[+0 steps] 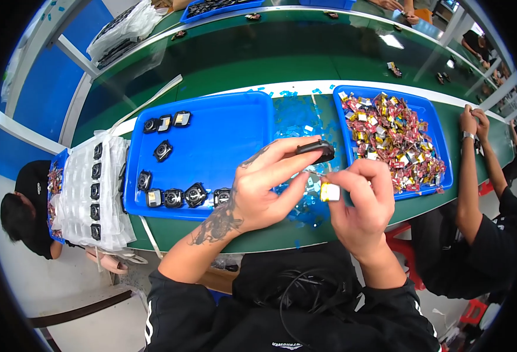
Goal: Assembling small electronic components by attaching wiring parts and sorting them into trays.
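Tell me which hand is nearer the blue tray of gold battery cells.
Right. The right hand is at the battery tray's near-left corner; the left hand, holding a black part, sits further left.

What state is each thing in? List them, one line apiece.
Left hand: raised over the bench, pinching the black module.
Black module: held at the fingertips, off the bench.
Right hand: closed on the small yellow cell.
Small yellow cell: gripped, close under the module.
Left blue tray: partly filled with black modules.
Right blue tray: heaped with small cells.
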Demonstrator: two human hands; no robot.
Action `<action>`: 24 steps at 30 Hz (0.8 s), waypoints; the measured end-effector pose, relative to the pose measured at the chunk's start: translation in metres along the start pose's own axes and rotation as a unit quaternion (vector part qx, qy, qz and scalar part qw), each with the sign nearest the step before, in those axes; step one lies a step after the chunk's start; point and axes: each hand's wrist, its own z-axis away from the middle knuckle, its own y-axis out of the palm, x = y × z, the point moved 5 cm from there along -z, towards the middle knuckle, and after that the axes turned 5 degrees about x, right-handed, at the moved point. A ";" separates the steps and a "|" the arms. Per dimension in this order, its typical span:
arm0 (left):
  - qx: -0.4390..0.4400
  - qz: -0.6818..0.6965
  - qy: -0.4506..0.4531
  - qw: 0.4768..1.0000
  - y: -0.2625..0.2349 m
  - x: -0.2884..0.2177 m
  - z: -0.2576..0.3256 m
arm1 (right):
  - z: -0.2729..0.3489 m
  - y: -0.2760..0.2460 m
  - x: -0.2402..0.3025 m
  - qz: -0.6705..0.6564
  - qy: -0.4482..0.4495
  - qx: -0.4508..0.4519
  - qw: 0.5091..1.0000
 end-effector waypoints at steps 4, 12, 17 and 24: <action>0.020 -0.019 0.010 1.000 -0.005 -0.007 -0.005 | 0.005 -0.003 -0.004 0.001 -0.014 0.010 1.000; 0.045 -0.087 0.115 0.988 0.000 -0.013 0.002 | 0.022 -0.009 -0.022 -0.177 0.073 0.010 0.981; 0.063 -0.094 0.134 0.985 0.003 -0.013 0.003 | 0.028 0.006 -0.043 -0.488 0.330 0.119 0.799; 0.035 -0.139 0.092 0.985 0.010 -0.009 0.004 | 0.034 0.017 -0.039 -0.551 0.389 0.104 0.731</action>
